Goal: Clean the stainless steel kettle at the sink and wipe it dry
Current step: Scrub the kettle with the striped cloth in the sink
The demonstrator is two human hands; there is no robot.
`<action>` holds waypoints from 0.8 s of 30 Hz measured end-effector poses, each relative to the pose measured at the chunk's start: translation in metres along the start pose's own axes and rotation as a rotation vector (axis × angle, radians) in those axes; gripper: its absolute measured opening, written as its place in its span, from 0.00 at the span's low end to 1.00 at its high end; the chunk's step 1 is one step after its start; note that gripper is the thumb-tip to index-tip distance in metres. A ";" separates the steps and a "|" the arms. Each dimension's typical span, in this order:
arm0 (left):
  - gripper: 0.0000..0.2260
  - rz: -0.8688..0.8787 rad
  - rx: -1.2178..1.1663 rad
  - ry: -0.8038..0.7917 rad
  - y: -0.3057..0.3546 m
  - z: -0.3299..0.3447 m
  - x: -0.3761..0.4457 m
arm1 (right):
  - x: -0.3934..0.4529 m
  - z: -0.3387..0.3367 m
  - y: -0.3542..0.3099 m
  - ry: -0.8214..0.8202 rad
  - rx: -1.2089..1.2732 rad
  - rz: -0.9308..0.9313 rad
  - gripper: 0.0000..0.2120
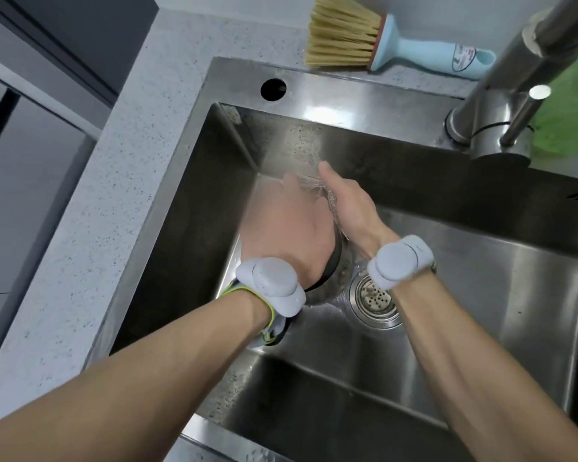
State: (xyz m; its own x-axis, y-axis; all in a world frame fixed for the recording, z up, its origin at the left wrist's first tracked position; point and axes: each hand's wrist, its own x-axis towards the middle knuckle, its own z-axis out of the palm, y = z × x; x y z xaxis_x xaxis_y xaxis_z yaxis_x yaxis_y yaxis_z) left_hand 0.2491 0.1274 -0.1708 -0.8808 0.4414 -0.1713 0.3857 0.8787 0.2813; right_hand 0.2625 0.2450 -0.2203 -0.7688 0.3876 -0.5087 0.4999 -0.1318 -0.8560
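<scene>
At the centre of the frame we see the fingers of the left hand (289, 228) spread flat, pressed over the top of the stainless steel kettle (327, 261); the hand is blurred. The right hand (347, 201) lies against the kettle's right side with its thumb straight and pointing toward the top of the frame; its other fingers are hidden behind the kettle, so we cannot tell whether they curl round it. Water runs over the metal between the two hands. Only a dark rim and a strip of shiny wall show under the hands.

Each wrist carries a pale grey rounded wristband device (271, 285). The kettle sits low in the brushed steel sink basin (481, 261), just left of the round perforated drain strainer (374, 298).

At the upper right stands a steel tap (501, 105), with something green and translucent (568, 105) behind it. Along the top edge, a straw-bristled brush with a light blue handle (381, 41) lies on the speckled grey counter (114, 195).
</scene>
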 end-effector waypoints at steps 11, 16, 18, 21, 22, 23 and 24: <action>0.13 -0.018 0.044 -0.076 0.002 -0.004 0.003 | 0.025 0.000 0.029 0.063 -0.065 0.127 0.21; 0.17 -0.026 0.063 -0.071 0.002 -0.003 0.004 | 0.030 -0.001 0.048 0.089 -0.004 0.193 0.17; 0.17 -0.024 0.063 -0.073 0.002 -0.004 0.003 | 0.029 -0.002 0.057 0.112 0.015 0.217 0.16; 0.17 -0.024 0.055 -0.081 0.002 -0.003 0.004 | 0.026 -0.003 0.059 0.136 0.016 0.251 0.16; 0.17 -0.027 0.055 -0.078 0.002 -0.002 0.004 | 0.026 -0.002 0.059 0.138 0.026 0.260 0.17; 0.17 -0.025 0.056 -0.074 0.002 -0.002 0.004 | 0.027 -0.002 0.059 0.140 0.035 0.262 0.17; 0.17 -0.022 0.060 -0.070 0.002 -0.002 0.004 | 0.027 -0.002 0.059 0.137 0.039 0.261 0.17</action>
State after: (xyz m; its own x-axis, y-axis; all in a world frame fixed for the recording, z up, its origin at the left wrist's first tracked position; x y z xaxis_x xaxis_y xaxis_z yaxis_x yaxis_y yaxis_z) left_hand 0.2455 0.1305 -0.1693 -0.8686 0.4317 -0.2430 0.3841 0.8967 0.2200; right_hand 0.2718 0.2497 -0.2849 -0.5540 0.4555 -0.6968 0.6557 -0.2770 -0.7024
